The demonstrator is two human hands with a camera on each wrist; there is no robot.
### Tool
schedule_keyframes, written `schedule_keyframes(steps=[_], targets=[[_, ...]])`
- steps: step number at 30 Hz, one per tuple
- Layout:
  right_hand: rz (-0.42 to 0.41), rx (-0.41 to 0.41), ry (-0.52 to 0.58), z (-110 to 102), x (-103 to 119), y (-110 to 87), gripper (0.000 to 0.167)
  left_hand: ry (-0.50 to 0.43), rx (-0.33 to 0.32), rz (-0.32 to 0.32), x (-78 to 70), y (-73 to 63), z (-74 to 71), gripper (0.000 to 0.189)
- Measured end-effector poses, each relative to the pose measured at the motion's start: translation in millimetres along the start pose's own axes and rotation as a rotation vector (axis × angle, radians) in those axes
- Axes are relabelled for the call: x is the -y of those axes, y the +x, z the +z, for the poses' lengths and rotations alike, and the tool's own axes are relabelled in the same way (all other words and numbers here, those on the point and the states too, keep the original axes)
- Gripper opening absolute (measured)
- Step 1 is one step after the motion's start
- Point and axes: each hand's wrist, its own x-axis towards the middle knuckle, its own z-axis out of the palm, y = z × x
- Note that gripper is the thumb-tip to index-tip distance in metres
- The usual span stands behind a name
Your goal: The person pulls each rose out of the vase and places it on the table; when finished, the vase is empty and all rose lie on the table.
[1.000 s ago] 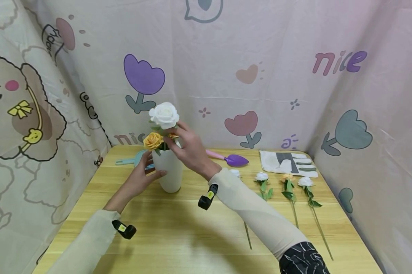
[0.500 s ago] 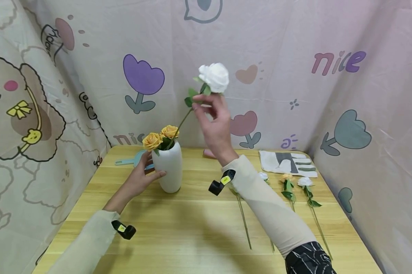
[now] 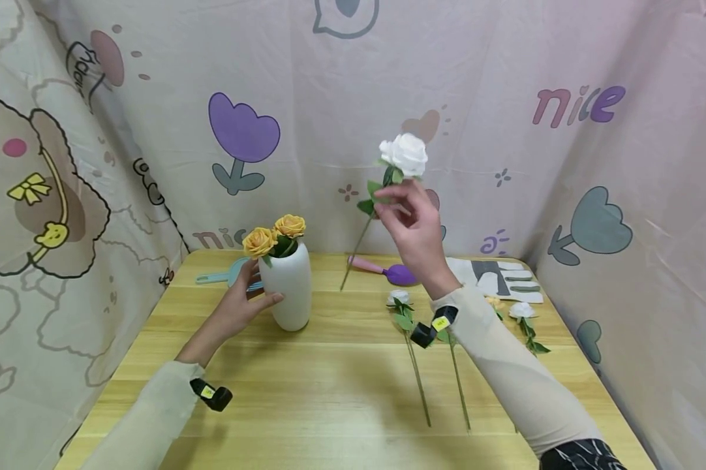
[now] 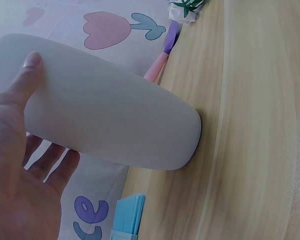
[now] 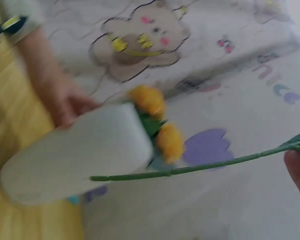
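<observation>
A white vase (image 3: 291, 290) stands upright on the wooden table, with two yellow roses (image 3: 260, 241) in its mouth. My left hand (image 3: 241, 312) holds the vase from the left; in the left wrist view the thumb lies along one side and the other fingers are round the far side. Up and to the right of the vase, my right hand (image 3: 413, 225) pinches a white rose (image 3: 408, 155) just below its bloom. The rose's green stem (image 5: 215, 165) slants down to the left, its lower end out of the vase and over the table's back.
On the right of the table lie several loose roses, among them a white rose (image 3: 522, 310) and a yellow rose (image 3: 494, 303) partly behind my sleeve. A purple trowel (image 3: 400, 275), a grey-white glove (image 3: 506, 279) and a light blue tool (image 3: 212, 278) lie along the back.
My right hand has lifted the white rose up out of the vase and carried it to the right. The left hand has stayed on the vase, which has not moved.
</observation>
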Motion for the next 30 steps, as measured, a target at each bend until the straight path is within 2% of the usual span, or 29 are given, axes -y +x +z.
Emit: schedule_keyframes(steps=[5, 12, 22, 27, 30], targets=[[0.142, 0.129, -0.086, -16, -17, -30.4, 0.020, 0.003, -0.002, -0.005, 0.4, 0.3, 0.4, 0.095], [0.419, 0.285, -0.085, -24, -48, -77.4, 0.025, -0.002, -0.004, -0.003, 1.4, 0.1, -1.1, 0.095], [0.660, 0.435, -0.116, -17, -85, -138.6, 0.026, -0.001, -0.003, 0.012, 1.5, 0.2, -1.8, 0.094], [0.810, 0.463, -0.078, -13, -105, -161.8, 0.026, 0.002, -0.001, 0.009, 2.2, 0.8, -1.5, 0.094], [0.867, 0.462, -0.072, -12, -117, -172.7, 0.026, 0.002, -0.002, 0.008, 3.6, 1.3, -1.0, 0.094]])
